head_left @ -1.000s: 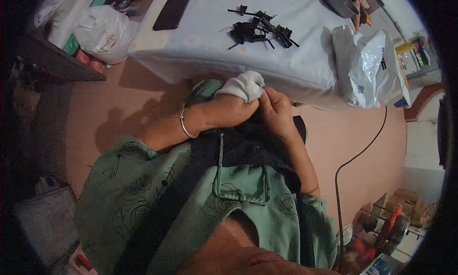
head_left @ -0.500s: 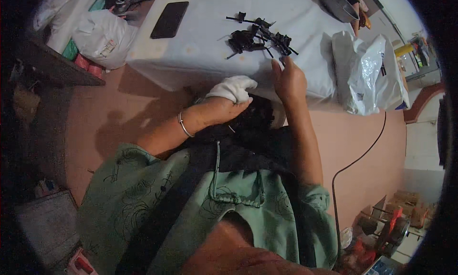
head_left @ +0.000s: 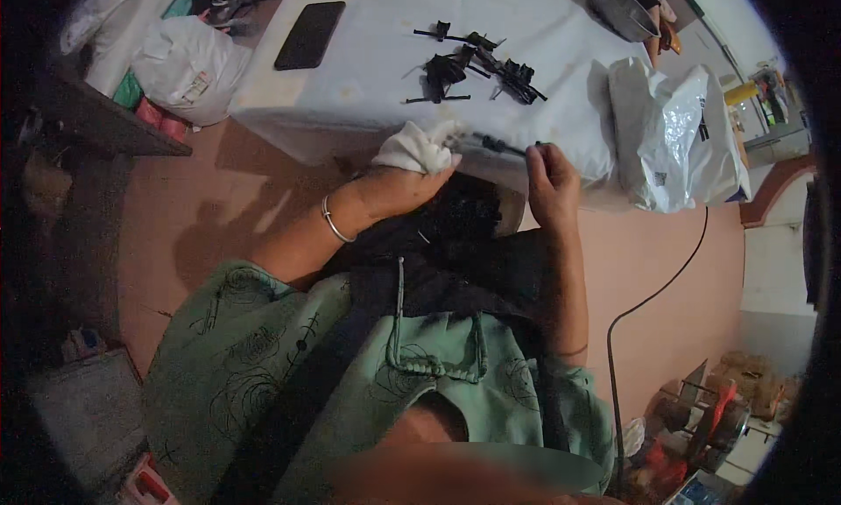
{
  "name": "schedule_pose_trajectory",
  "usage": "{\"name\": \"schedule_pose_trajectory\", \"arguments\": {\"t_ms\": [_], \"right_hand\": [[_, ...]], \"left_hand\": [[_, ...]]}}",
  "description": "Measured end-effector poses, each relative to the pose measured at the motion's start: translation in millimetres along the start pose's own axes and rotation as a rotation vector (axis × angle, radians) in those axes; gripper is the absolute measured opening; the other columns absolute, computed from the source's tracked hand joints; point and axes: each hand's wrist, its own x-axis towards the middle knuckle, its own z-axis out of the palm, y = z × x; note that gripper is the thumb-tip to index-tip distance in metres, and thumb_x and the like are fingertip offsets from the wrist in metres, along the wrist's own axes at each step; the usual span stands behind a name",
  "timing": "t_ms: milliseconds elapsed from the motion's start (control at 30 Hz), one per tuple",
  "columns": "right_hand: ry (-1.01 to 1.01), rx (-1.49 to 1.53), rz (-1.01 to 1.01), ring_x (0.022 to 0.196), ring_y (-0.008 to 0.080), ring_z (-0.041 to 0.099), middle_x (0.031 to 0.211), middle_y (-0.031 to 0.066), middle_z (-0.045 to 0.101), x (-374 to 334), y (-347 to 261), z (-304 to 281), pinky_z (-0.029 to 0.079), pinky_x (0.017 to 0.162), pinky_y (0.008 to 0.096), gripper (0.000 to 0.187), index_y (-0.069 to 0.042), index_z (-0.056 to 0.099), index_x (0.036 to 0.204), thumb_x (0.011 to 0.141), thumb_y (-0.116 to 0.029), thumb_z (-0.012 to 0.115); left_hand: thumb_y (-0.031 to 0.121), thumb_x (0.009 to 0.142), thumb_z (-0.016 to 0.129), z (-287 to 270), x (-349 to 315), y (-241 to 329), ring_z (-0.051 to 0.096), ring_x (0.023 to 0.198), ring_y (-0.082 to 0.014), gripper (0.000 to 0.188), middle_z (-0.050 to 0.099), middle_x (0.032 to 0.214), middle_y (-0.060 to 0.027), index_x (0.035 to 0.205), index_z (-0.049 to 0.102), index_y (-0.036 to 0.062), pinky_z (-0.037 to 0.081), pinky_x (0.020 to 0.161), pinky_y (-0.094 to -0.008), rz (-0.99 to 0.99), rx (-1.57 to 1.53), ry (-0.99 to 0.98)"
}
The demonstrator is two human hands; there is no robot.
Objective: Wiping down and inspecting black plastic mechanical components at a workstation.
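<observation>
My left hand (head_left: 406, 190), with a metal bangle at the wrist, is closed on a bunched white cloth (head_left: 413, 149) at the near edge of the table. Pinched between thumb and fingers of my right hand (head_left: 554, 185) is a thin black rod-like part (head_left: 498, 146). It points left, and its far end, blurred, comes close to the cloth; whether they touch I cannot tell. Beyond my hands, several similar black parts (head_left: 451, 71) lie in a loose heap on the white-covered table (head_left: 377, 67). Below the hands sits a container of dark things (head_left: 464, 211), partly hidden by my arm.
A dark phone (head_left: 310, 35) lies on the table's left side. A metal bowl (head_left: 622, 10) stands at the far right, and a white plastic bag (head_left: 670, 137) at the right edge. Stuffed bags (head_left: 188, 71) are at the left. A black cable (head_left: 644, 303) runs along the floor.
My right hand has drawn back from the heap toward me and slightly right, bringing one black part with it. The cloth in my left hand has shifted a little left.
</observation>
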Motion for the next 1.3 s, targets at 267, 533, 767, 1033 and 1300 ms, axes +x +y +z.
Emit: {"name": "schedule_pose_trajectory", "arguments": {"t_ms": [267,533,767,1033,1300], "right_hand": [[-0.534,0.684,0.286,0.056,0.0035,0.043,0.069,-0.005,0.052,-33.2,-30.0,-2.0,0.034,0.049,0.0195,0.01,-0.004,0.054,0.085,0.087,-0.014,0.053],[-0.137,0.049,-0.362,0.058,0.013,0.053,0.07,0.0054,0.056,-59.2,-64.9,12.6,0.042,0.053,0.0259,0.025,0.0,0.053,0.091,0.073,-0.007,0.068],[0.105,-0.136,-0.687,0.053,0.0301,0.053,0.065,0.0123,0.054,-55.4,-68.9,27.1,0.043,0.047,0.0333,0.017,-0.003,0.051,0.077,0.073,-0.011,0.066],[-0.027,0.383,-0.039,0.066,0.0039,0.042,0.069,-0.0027,0.05,-45.1,-65.1,23.6,0.036,0.057,0.0189,0.015,-0.001,0.052,0.075,0.085,-0.011,0.055],[-0.307,0.243,-0.06,0.067,0.0032,0.04,0.07,-0.0046,0.05,-47.9,-65.8,17.9,0.036,0.059,0.0199,0.026,-0.001,0.055,0.08,0.092,-0.022,0.045]], "left_hand": [[0.01,0.074,0.067,-28.7,6.5,44.7,0.056,0.084,-0.0163,0.032,0.058,0.094,-0.0096,0.101,0.053,0.0017,0.044,0.076,-0.0284,0.203,-0.261,-0.33],[0.014,0.079,0.063,-11.1,-0.5,38.1,0.051,0.084,-0.0117,0.025,0.056,0.089,-0.0031,0.099,0.054,0.0025,0.043,0.075,-0.0249,-0.305,-0.415,-0.1],[0.01,0.081,0.059,3.0,-5.5,35.4,0.051,0.079,-0.0086,0.022,0.057,0.086,-0.0014,0.101,0.053,0.0022,0.044,0.07,-0.0232,-0.337,-0.581,-0.083],[0.007,0.081,0.055,-12.3,-9.1,51.5,0.05,0.064,-0.006,0.024,0.055,0.078,-0.0003,0.104,0.052,0.0026,0.043,0.055,-0.0213,-0.479,-0.775,-0.229],[0.007,0.078,0.057,-2.2,-11.7,40.0,0.053,0.062,-0.0097,0.025,0.057,0.078,-0.0044,0.102,0.053,-0.0004,0.045,0.055,-0.0246,-0.198,-0.341,-0.021]]}}
